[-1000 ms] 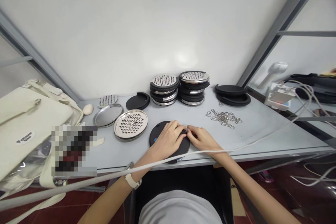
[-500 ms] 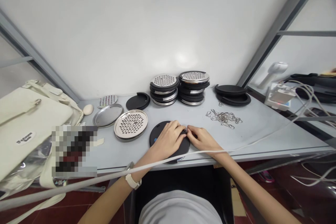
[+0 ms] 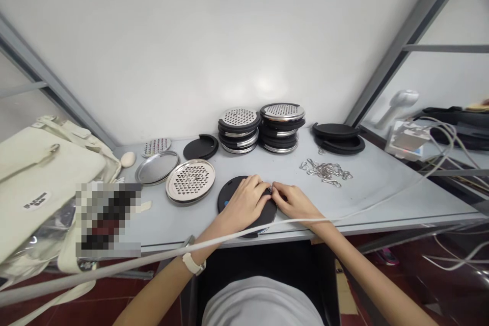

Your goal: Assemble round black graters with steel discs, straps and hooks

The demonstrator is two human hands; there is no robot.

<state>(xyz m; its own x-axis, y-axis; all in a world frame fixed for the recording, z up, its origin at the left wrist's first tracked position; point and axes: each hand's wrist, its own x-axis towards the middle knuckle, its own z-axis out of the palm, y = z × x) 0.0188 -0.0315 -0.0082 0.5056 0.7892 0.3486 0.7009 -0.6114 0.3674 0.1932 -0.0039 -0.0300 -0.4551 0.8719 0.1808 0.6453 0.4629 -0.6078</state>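
A round black disc lies near the front edge of the table. My left hand rests on top of it, fingers together, pressing at its right side. At that rim my right hand pinches a small metal piece, mostly hidden by the fingertips of both hands. Left of the disc are a perforated metal plate and a plain metal plate. To the right lies a loose pile of metal hooks.
Two stacks of black and metal discs stand by the wall, with black covers to their right. A cream bag sits left. A white cable crosses in front of the forearms. An egg-shaped object lies at the back left.
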